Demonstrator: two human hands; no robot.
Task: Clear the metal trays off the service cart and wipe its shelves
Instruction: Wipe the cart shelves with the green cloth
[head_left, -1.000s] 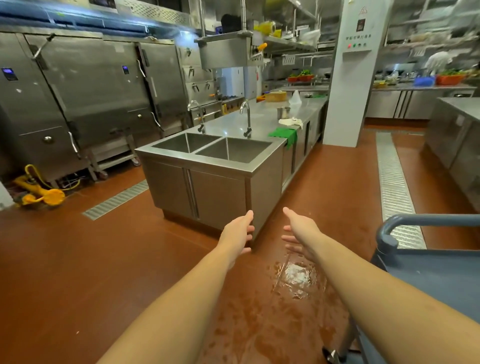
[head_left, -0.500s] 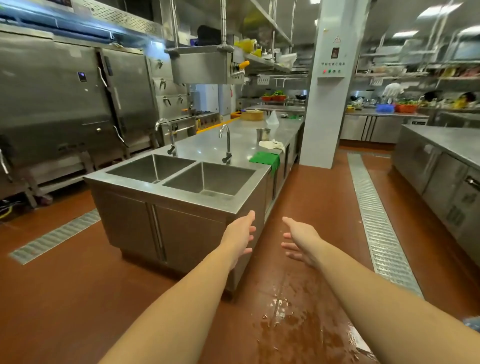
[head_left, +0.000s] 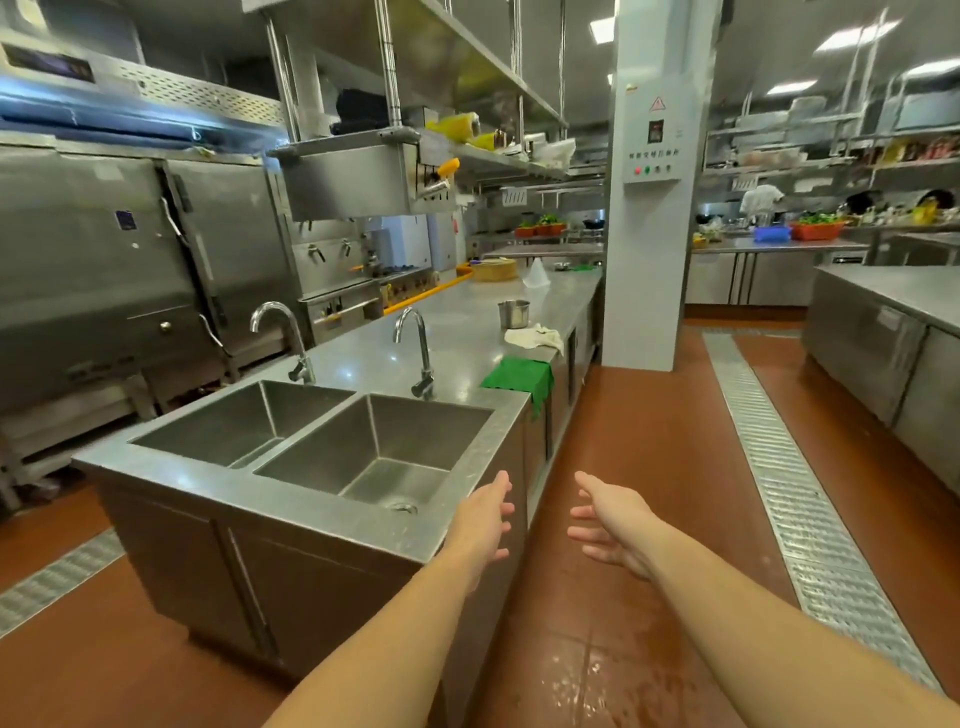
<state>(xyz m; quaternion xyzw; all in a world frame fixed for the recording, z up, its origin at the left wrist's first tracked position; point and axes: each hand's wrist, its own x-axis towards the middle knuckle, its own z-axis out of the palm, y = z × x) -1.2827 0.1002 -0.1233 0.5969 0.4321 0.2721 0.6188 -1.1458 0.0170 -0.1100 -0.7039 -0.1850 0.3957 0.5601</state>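
Observation:
My left hand (head_left: 483, 522) and my right hand (head_left: 608, 525) reach forward side by side, both empty with fingers spread. The left one hovers over the front right corner of the steel double sink (head_left: 311, 436); the right one is over the red floor beside it. A green cloth (head_left: 517, 376) hangs over the counter edge beyond the sink, with a white rag (head_left: 535, 338) just behind it. No service cart or metal trays are in view.
A long steel counter (head_left: 467, 322) runs away from the sink, carrying a small metal pot (head_left: 513, 313). A white pillar (head_left: 652, 208) stands ahead. A floor drain grate (head_left: 769, 467) runs along the aisle, steel cabinets (head_left: 883, 353) at right. Wet patch (head_left: 613, 675) on the floor.
My view has moved forward and turned left toward the sink, which is now much closer. The blue-grey cart seen at the right a second ago has left the frame. Both hands stay open.

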